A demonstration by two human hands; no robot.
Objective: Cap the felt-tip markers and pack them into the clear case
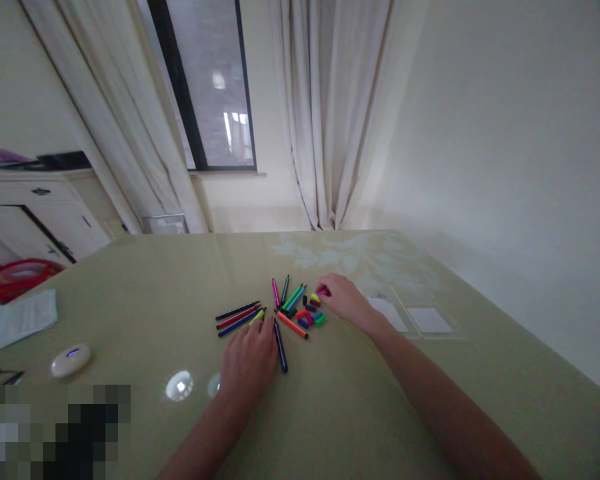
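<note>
Both hands rest on the pale green desk (360, 400) among a scatter of felt pens. The left hand (247, 363) lies palm down with its fingers stretched forward, its grip loose and holding nothing; the fingertips touch a yellow-green pen (257, 317) at the near end of a small row of three pens, black (237, 310), red (236, 318) and blue (236, 325). A dark purple pen (281, 347) lies just beside that hand, on its right, pointing away from the person. The right hand (344, 299) is curled at the far right of the pile, its fingertips pinched on a small pink cap (323, 292) (only a bit of it shows). Between the hands lie an orange pen (292, 325), a pink pen (275, 293), green pens (292, 297) and loose caps (313, 313). Near the left edge of the desk sit a white oval device (70, 360) and a folded paper (20, 319).
</note>
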